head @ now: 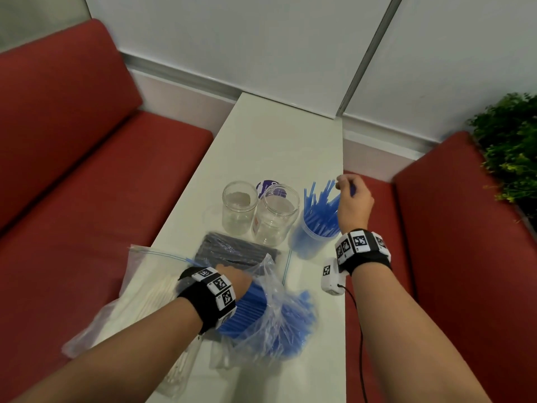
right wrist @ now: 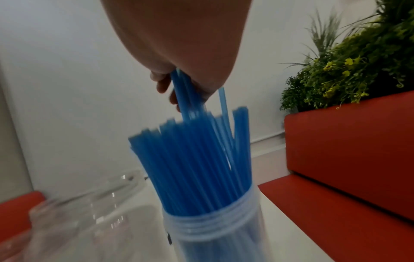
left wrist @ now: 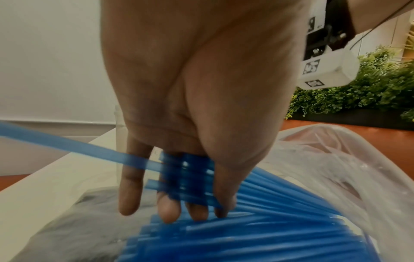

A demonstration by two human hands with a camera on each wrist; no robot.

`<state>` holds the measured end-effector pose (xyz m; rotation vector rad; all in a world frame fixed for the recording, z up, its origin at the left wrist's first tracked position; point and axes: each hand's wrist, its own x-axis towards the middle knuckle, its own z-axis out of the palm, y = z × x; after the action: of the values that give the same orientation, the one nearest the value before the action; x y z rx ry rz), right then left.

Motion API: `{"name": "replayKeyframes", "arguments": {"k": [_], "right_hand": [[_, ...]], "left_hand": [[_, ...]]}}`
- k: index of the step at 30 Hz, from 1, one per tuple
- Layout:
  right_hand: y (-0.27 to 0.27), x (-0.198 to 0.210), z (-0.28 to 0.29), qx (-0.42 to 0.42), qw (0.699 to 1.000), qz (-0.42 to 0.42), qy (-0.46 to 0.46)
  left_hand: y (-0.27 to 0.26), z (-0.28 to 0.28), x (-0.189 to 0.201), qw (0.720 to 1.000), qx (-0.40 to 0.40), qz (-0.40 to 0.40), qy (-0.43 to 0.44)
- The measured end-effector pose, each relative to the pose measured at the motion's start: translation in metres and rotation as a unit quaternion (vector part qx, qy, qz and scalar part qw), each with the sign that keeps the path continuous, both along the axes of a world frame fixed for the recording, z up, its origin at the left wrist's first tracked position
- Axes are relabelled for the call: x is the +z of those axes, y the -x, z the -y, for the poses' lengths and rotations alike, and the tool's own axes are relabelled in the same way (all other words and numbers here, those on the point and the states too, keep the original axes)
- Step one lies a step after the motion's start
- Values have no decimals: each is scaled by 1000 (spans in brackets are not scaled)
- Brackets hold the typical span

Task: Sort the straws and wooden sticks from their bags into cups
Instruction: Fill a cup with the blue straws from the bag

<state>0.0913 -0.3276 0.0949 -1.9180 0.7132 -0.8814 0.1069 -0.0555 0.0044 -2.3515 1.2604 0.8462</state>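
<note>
The right hand (head: pixel 355 199) is pinching a few blue straws (right wrist: pixel 186 92) by their upper ends, their lower ends standing in the straw-filled cup (head: pixel 312 242) on the white bench (head: pixel 279 141). Left of that cup two clear jars (head: pixel 263 213) are standing empty. Nearer the person than the cup, the left hand (left wrist: pixel 197 99) is reaching into a clear plastic bag (head: pixel 270 324), its fingers (left wrist: pixel 131 191) curling round a bundle of blue straws (left wrist: pixel 190 179). A bag of black straws (head: pixel 232 251) is lying between the jars and this bag.

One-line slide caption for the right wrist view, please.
Right hand pinching blue straws above the straw-filled clear cup.
</note>
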Motion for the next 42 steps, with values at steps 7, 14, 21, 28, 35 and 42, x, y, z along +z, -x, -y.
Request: {"name": "replayKeyframes", "arguments": {"k": [7,14,21,28,35,42], "right_hand": [[11,-4,-6,-12,986,-122,114],[27,23,-43,51,980,8,195],[55,-28,-145,473,790,-387,-54],[72,-59,-200,301,911,-241,-145],[72,-35,-208,227,946,-122,-196],[68,-22,-214,226,949,-78,-207]], "left_hand": [[-4,-3,-3,999,18,-41,19],[-5,-10,11,1000,6,-7,-12],[-4,-7,78,992,-10,87,-86],[12,7,154,957,-126,229,-125],[-14,-24,287,845,-49,243,474],[-7,-32,257,872,53,-29,485]]}}
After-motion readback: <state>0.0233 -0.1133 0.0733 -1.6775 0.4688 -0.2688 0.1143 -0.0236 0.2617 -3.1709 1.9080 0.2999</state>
